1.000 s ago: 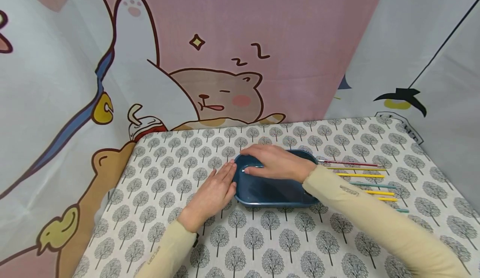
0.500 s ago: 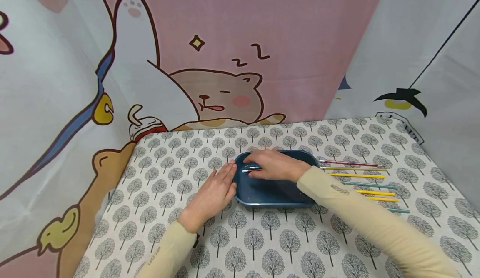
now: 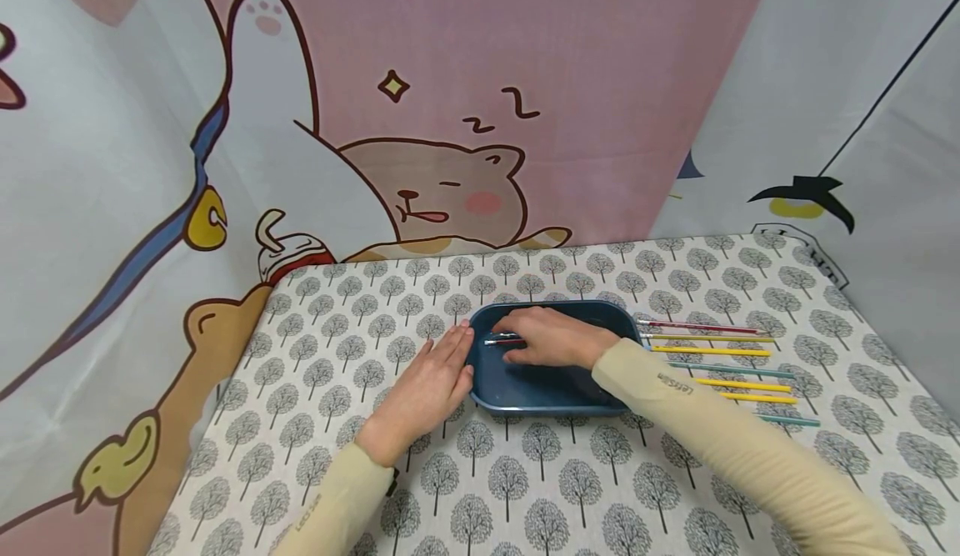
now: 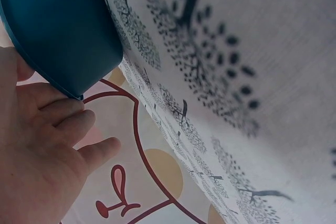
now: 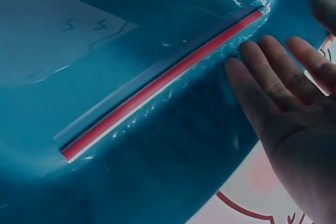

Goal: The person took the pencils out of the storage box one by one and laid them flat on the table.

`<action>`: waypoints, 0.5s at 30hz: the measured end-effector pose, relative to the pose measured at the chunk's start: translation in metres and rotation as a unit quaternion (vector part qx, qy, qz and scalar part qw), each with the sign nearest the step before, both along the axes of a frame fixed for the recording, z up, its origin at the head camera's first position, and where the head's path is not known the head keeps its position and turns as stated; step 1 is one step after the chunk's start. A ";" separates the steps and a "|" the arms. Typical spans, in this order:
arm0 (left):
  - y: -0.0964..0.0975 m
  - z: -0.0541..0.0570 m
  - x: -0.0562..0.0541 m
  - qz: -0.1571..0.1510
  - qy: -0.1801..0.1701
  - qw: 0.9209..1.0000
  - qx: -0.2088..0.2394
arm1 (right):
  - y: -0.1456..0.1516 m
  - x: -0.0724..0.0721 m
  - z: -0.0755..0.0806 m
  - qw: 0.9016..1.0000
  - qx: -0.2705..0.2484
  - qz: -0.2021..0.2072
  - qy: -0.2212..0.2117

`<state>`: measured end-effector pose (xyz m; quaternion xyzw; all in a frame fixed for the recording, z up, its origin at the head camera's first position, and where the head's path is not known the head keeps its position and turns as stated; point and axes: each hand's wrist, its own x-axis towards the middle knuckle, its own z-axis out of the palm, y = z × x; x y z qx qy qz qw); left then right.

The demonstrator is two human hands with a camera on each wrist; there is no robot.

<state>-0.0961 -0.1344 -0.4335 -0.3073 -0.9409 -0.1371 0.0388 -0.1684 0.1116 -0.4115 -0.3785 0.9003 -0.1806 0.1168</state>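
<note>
A dark blue basin (image 3: 555, 411) stands on the table, with a glossy, reflecting surface inside that looks like water. A red-striped pencil (image 5: 163, 87) lies in it near the far side; in the head view the pencil (image 3: 501, 342) is partly behind my right hand. My right hand (image 3: 558, 337) is low inside the basin. In the right wrist view its fingers (image 5: 273, 72) are extended beside the pencil, apart from it. My left hand (image 3: 423, 383) rests against the basin's left rim with fingers fairly straight; in the left wrist view those fingers (image 4: 63, 111) touch the rim.
Right of the basin lie several pencils in a loose row: a red pencil (image 3: 697, 327), yellow pencils (image 3: 712, 351) and teal pencils (image 3: 738, 368). My right sleeve (image 3: 690, 402) crosses above some of them. A tree-patterned cloth (image 3: 517, 489) covers the table; a printed curtain (image 3: 600, 106) hangs behind.
My right hand has shifted slightly right and nearer, its thumb drawing away from the pencil's end. More of the red pencil shows in the basin. My left hand stays put.
</note>
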 end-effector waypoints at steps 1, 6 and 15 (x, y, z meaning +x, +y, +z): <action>0.000 0.000 0.000 0.000 0.000 1.000 -0.001 | 0.001 0.000 -0.001 1.000 0.000 0.001 0.001; 0.000 0.001 0.000 -0.002 0.002 1.000 -0.003 | 0.003 -0.003 -0.007 1.000 0.010 -0.002 0.002; 0.001 0.001 0.000 0.000 0.002 1.000 0.001 | 0.005 -0.002 -0.013 1.000 0.012 -0.003 0.008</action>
